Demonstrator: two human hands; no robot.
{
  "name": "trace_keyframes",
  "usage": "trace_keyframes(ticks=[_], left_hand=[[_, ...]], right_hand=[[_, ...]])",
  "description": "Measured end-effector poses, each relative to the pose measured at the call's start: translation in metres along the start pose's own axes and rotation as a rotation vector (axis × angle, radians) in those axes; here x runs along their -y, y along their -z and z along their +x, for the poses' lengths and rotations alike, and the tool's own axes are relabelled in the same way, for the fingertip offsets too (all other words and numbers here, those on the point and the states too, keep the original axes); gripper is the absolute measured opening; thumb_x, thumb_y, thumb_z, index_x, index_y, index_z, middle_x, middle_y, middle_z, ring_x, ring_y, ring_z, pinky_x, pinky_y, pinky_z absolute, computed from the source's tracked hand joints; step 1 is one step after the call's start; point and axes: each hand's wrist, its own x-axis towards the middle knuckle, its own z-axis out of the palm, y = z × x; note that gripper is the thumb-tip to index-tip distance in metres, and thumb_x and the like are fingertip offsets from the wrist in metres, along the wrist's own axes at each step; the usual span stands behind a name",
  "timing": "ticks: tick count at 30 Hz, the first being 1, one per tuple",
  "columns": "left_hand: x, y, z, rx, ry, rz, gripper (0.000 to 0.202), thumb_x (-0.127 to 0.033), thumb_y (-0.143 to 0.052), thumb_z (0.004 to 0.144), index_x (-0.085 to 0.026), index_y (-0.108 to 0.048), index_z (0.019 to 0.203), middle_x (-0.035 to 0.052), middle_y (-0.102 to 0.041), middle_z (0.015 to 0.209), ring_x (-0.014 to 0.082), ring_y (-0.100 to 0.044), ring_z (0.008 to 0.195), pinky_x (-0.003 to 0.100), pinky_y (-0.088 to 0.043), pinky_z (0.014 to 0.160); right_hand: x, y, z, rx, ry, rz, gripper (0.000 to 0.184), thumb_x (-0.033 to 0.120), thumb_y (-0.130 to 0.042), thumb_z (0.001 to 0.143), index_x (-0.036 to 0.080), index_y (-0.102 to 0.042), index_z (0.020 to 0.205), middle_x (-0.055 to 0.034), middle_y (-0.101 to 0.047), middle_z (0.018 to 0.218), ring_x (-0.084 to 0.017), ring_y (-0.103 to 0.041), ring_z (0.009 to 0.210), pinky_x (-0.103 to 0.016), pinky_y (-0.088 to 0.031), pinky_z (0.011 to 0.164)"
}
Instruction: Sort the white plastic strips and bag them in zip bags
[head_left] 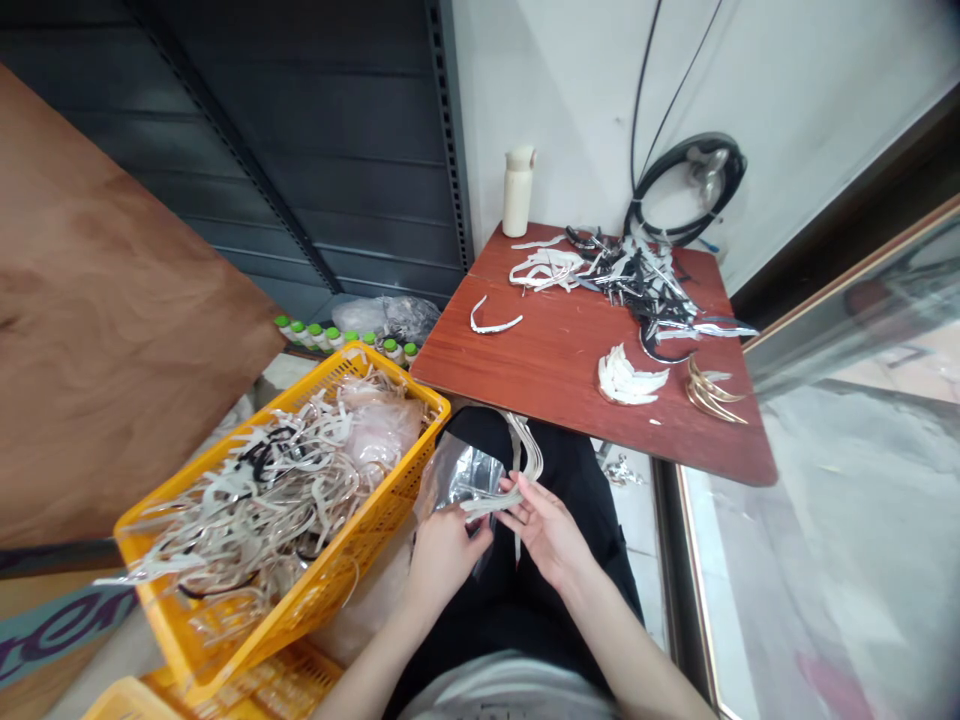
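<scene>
Over my lap, both hands hold a curved bundle of thin whitish strips point(531, 455), bowed into a hook shape. My left hand point(444, 550) is closed round its lower left end. With thumb and fingers, my right hand point(547, 525) pinches the bundle near the bend. A clear plastic bag point(454, 470) lies against my left hand and thigh; whether the left fingers also grip it, I cannot tell. Left of my knees stands a yellow crate point(300, 625) heaped with tangled pale, clear and black curved strips point(277, 490).
A red-brown table point(517, 370) stands ahead, bearing a cream bottle point(517, 195), a pile of black and silver strips point(645, 280), white curved pieces point(628, 378) and gold ones point(711, 392). Green-capped bottles point(334, 337) stand behind the crate. Coiled black cable point(739, 170) hangs by the wall.
</scene>
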Motion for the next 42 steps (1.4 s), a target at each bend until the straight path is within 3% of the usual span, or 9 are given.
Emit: trace_keyframes(ticks=[4, 8, 11, 18, 25, 30, 36, 39, 42], left_hand=[[0.002, 0.004, 0.005, 0.017, -0.007, -0.098, 0.016, -0.023, -0.054, 0.083, -0.02, -0.069, 0.078, 0.0019, -0.072, 0.072, 0.0193, -0.068, 0.07, 0.026, -0.043, 0.066], [0.0, 0.002, 0.005, 0.017, -0.056, -0.07, 0.017, -0.019, -0.054, 0.083, -0.022, -0.07, 0.09, 0.0013, -0.073, 0.079, 0.0191, -0.068, 0.073, 0.026, -0.044, 0.067], [0.001, -0.007, 0.002, -0.065, -0.119, 0.006, 0.019, -0.018, -0.053, 0.084, -0.023, -0.069, 0.094, 0.0026, -0.074, 0.085, 0.0202, -0.069, 0.077, 0.027, -0.045, 0.068], [0.007, -0.013, -0.005, -0.17, -0.092, 0.147, 0.017, -0.023, -0.052, 0.087, -0.02, -0.067, 0.094, 0.0035, -0.073, 0.084, 0.0214, -0.069, 0.072, 0.027, -0.046, 0.061], [-0.001, -0.005, -0.001, -0.189, -0.15, 0.274, 0.02, -0.023, -0.049, 0.088, -0.018, -0.065, 0.1, 0.0067, -0.07, 0.091, 0.0209, -0.068, 0.074, 0.027, -0.049, 0.061], [-0.009, -0.007, 0.002, -0.178, -0.184, 0.342, 0.036, -0.013, -0.052, 0.078, -0.016, -0.062, 0.113, 0.0104, -0.067, 0.109, 0.026, -0.064, 0.098, 0.032, -0.053, 0.075], [-0.011, -0.001, 0.01, -0.103, -0.033, 0.354, 0.029, -0.017, -0.046, 0.09, -0.017, -0.067, 0.109, 0.0106, -0.071, 0.098, 0.0235, -0.069, 0.082, 0.031, -0.053, 0.07], [-0.008, 0.01, 0.015, -0.065, 0.043, 0.28, 0.024, -0.025, -0.048, 0.092, -0.021, -0.071, 0.1, 0.007, -0.073, 0.087, 0.0229, -0.07, 0.074, 0.029, -0.049, 0.064], [-0.005, 0.019, 0.019, -0.046, 0.028, 0.163, 0.018, -0.022, -0.056, 0.087, -0.026, -0.071, 0.096, 0.0019, -0.074, 0.091, 0.0196, -0.07, 0.079, 0.026, -0.045, 0.065]], right_hand=[[0.012, 0.003, -0.004, 0.003, 0.18, -0.035, 0.029, 0.032, -0.084, 0.069, 0.016, -0.075, 0.092, -0.0082, -0.075, 0.092, -0.019, -0.069, 0.089, -0.033, -0.049, 0.092], [0.019, 0.002, -0.006, 0.112, 0.065, 0.136, 0.028, 0.032, -0.086, 0.067, 0.018, -0.074, 0.088, -0.0036, -0.075, 0.083, -0.017, -0.069, 0.081, -0.035, -0.05, 0.093], [0.012, -0.003, -0.004, 0.168, -0.017, 0.158, 0.027, 0.031, -0.084, 0.07, 0.017, -0.074, 0.089, -0.0036, -0.075, 0.083, -0.016, -0.069, 0.079, -0.034, -0.05, 0.092], [0.003, -0.007, -0.007, 0.092, 0.028, 0.086, 0.027, 0.03, -0.084, 0.071, 0.015, -0.074, 0.092, -0.0054, -0.075, 0.088, -0.014, -0.069, 0.081, -0.026, -0.051, 0.085], [0.008, -0.014, -0.002, 0.122, -0.026, 0.113, 0.03, 0.032, -0.083, 0.072, 0.016, -0.073, 0.095, -0.0057, -0.075, 0.089, -0.016, -0.069, 0.078, -0.033, -0.054, 0.08], [0.008, -0.021, 0.002, 0.139, -0.012, 0.09, 0.034, 0.033, -0.085, 0.069, 0.015, -0.073, 0.094, -0.0057, -0.075, 0.089, -0.016, -0.069, 0.077, -0.031, -0.053, 0.08], [0.012, -0.025, 0.01, 0.183, 0.079, 0.066, 0.031, 0.034, -0.084, 0.07, 0.016, -0.074, 0.093, -0.0051, -0.075, 0.087, -0.016, -0.068, 0.079, -0.031, -0.051, 0.084], [0.017, -0.014, 0.015, 0.195, 0.14, 0.026, 0.031, 0.035, -0.084, 0.07, 0.016, -0.074, 0.092, -0.0047, -0.074, 0.086, -0.017, -0.068, 0.081, -0.033, -0.049, 0.088], [0.025, 0.004, 0.015, 0.181, 0.115, -0.087, 0.031, 0.036, -0.082, 0.072, 0.016, -0.074, 0.094, -0.0055, -0.074, 0.086, -0.017, -0.068, 0.082, -0.032, -0.049, 0.087]])
